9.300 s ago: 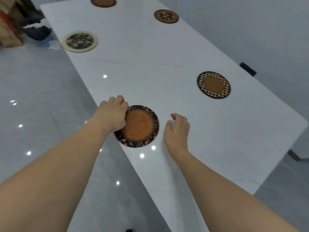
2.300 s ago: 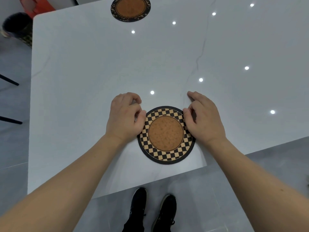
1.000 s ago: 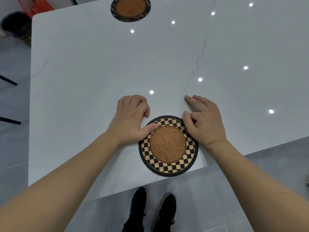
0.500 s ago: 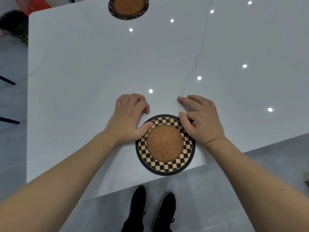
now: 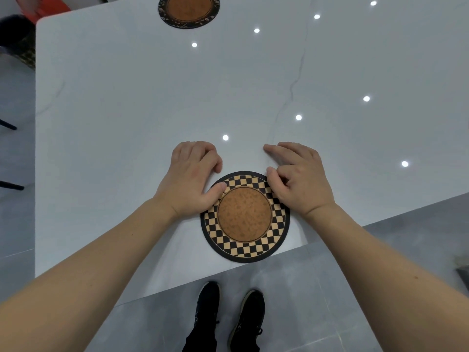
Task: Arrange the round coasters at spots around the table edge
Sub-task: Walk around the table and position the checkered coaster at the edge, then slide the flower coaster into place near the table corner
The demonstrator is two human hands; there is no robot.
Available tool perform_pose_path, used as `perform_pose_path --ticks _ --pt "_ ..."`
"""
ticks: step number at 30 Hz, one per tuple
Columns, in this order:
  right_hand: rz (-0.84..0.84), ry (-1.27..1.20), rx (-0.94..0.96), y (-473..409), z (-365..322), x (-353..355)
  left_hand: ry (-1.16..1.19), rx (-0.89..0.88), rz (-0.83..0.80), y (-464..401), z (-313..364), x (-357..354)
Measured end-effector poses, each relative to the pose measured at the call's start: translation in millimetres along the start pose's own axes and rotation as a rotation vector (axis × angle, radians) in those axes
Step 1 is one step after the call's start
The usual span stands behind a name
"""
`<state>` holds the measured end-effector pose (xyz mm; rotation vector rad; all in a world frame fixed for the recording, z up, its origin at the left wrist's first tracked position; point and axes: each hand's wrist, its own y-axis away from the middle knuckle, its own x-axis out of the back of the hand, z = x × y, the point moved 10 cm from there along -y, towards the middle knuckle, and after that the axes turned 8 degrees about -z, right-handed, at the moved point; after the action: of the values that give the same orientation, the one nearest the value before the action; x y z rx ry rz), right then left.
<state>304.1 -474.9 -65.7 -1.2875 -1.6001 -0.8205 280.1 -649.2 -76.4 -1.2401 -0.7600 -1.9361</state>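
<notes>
A round coaster (image 5: 245, 217) with a black-and-tan checkered rim and a brown cork centre lies flat on the white table (image 5: 127, 110), close to the near edge. My left hand (image 5: 189, 179) sits at its upper left, thumb pressed on the rim and fingers curled on the table. At the upper right, my right hand (image 5: 302, 176) has its thumb on the rim and its fingers resting on the tabletop. A second coaster (image 5: 189, 8), dark with a leafy rim and brown centre, lies at the far edge.
My black shoes (image 5: 228, 318) stand on the grey floor just below the near table edge. A dark bin (image 5: 15, 29) and a red object (image 5: 43, 6) sit beyond the far left corner. Thin dark chair legs (image 5: 10, 185) show at the left.
Earlier my hands were on the dark leafy coaster. Both hands have since slid the checkered coaster toward the near table edge. In the last half second it has hardly moved.
</notes>
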Motion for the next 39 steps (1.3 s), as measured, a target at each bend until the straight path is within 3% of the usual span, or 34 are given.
perform_pose_path --ticks 6,12,19,34,39 --pt "0.062 -0.355 -0.236 11.2 44.7 25.7 -0.027 0.018 0.030 -23.2 28.3 11.0" --pt "0.061 -0.196 -0.444 75.4 119.5 72.4 -0.091 -0.122 -0.029 -89.1 131.7 -1.4" --pt "0.064 -0.201 -0.543 128.7 185.6 126.0 -0.082 -0.183 -0.031 -149.9 229.1 0.2" --pt "0.123 -0.130 -0.775 116.1 345.5 171.8 -0.036 -0.178 -0.108 -286.7 290.1 -41.3" --pt "0.115 -0.052 -0.847 128.6 407.8 175.9 0.014 -0.321 -0.224 -313.7 348.2 -79.4"
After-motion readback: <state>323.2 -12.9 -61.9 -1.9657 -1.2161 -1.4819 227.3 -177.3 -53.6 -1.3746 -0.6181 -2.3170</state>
